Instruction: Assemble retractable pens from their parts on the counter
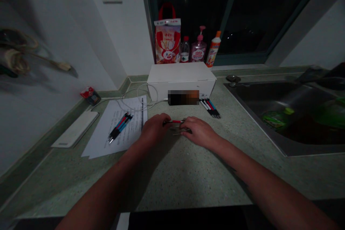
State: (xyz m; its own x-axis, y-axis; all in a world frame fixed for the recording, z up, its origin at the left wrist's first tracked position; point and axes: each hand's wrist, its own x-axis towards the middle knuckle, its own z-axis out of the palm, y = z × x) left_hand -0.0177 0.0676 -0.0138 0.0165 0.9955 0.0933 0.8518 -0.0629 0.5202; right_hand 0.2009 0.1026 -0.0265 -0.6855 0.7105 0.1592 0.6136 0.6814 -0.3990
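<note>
A red and black pen (176, 121) spans the gap between my hands, just above the counter. My left hand (155, 126) is closed, fingers pinched round the pen's left end. On the other side, my right hand (201, 131) is closed with its fingers at the pen's right end. A thin pale stick (176, 134) shows by the right thumb; whether it is held or lies on the counter I cannot tell. To the left, several pens (120, 127) rest on printed paper sheets (99, 143). Another row of pens (210, 108) lies to the right, white, red and blue among them.
A white box (180, 73) stands behind my hands, with a blurred-out dark object (183, 97) before it and a white cable (155, 107). The sink (269, 129) is at right, a white flat device (75, 129) at left. Bottles (198, 50) and a bag (167, 43) line the sill.
</note>
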